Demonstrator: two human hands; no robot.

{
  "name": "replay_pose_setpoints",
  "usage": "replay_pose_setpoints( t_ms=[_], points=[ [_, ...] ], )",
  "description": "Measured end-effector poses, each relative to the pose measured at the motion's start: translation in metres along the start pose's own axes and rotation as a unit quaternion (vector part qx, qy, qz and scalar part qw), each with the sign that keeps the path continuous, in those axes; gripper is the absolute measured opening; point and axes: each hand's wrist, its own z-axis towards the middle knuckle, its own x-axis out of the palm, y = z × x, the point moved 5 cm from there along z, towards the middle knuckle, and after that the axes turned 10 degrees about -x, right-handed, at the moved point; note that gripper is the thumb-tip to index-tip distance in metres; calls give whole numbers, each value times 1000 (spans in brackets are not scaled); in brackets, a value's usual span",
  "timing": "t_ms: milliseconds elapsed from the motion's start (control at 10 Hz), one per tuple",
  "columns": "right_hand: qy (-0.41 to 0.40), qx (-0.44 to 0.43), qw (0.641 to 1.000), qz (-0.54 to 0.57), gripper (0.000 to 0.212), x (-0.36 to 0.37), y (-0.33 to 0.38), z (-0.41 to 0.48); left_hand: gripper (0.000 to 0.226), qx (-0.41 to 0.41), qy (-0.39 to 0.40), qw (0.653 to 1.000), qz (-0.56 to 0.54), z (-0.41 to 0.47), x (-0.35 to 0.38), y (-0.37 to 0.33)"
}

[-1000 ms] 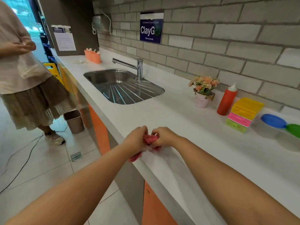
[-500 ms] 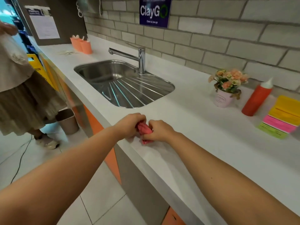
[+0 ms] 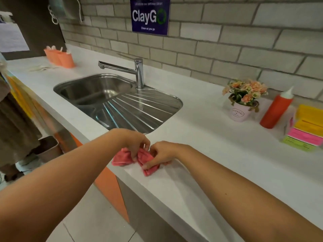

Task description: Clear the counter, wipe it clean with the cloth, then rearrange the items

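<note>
A small pink-red cloth (image 3: 122, 158) was seen bunched at the front edge of the white counter (image 3: 218, 145), just in front of the steel sink (image 3: 178, 103) and its ribbed draining side, with one lobe hung a little over the counter's edge. It was held by both hands. The left hand (image 3: 134, 142) was curled over it, a fold near the middle being pinched by the fingertips, and the right hand (image 3: 162, 152) was curled just beside, the neighbouring fold being pinched between thumb and fingers; the two hands were nearly touching. The cloth was judged to be light, soft and limp, with a napped surface unlikely to slip; no shape would be kept by it once released, so it would best be taken at a corner or hem to be shaken open, or gathered into a pad and pressed under a flat palm for wiping. To the right of the sink, near the brick wall, a pot of flowers (image 3: 239, 112), a red squeeze bottle (image 3: 275, 110) and a stack of coloured packs (image 3: 305, 131) were set close together, and an orange holder (image 3: 59, 57) was stood well beyond the sink to the left, so the clearing was judged not fully done
</note>
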Motion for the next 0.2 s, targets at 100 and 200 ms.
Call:
replay_pose_setpoints(
  t_ms=[100,200],
  points=[
    [48,50,997,47,47,-3,-1,8,52,22,106,991,81,14,-16,-4],
    [59,107,985,118,44,-8,-3,7,47,38,151,983,97,29,-26,-9]
  ],
)
